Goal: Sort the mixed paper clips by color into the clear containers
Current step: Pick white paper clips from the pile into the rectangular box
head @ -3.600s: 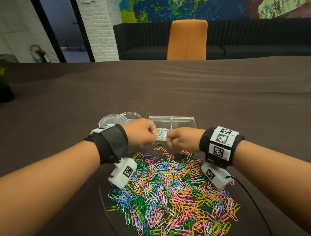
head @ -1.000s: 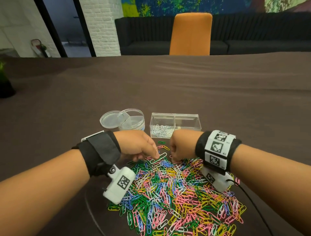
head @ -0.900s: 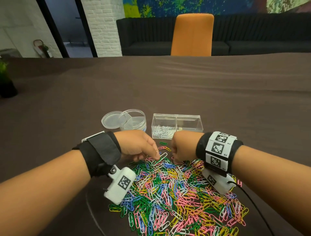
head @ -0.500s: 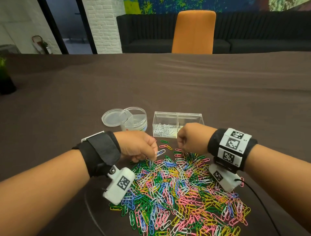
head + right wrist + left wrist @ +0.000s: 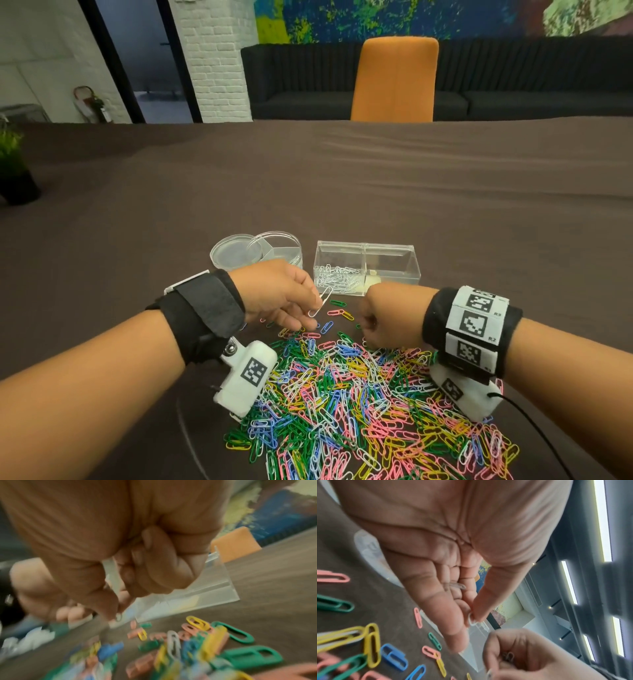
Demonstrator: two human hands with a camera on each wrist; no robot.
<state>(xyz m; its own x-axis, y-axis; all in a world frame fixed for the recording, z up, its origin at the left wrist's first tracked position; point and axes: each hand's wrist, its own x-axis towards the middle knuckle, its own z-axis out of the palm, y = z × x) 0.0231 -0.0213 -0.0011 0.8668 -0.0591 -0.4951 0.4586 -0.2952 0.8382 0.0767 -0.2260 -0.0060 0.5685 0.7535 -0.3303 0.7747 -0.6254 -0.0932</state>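
Observation:
A heap of mixed coloured paper clips (image 5: 359, 411) lies on the brown table. Beyond it stands a clear rectangular box (image 5: 394, 253) with white clips (image 5: 335, 279) in its left compartment. My left hand (image 5: 317, 308) hovers over the heap's far edge and pinches a white clip (image 5: 322, 301) between thumb and forefinger (image 5: 477, 608). A second pale clip (image 5: 455, 586) lies against its curled fingers. My right hand (image 5: 368, 325) is curled into a fist just in front of the box. In the left wrist view its fingers (image 5: 522, 660) hold a few pale clips (image 5: 508, 657).
A round clear tub (image 5: 277, 250) with dividers stands left of the box, its lid (image 5: 233, 253) leaning beside it. Loose clips (image 5: 337, 311) lie between heap and box. A black cable (image 5: 534, 431) runs from my right wrist. A potted plant (image 5: 13, 171) is far left.
My left hand has lifted a white clip off the heap's far edge and now holds it up. My right hand stays curled near the front of the box.

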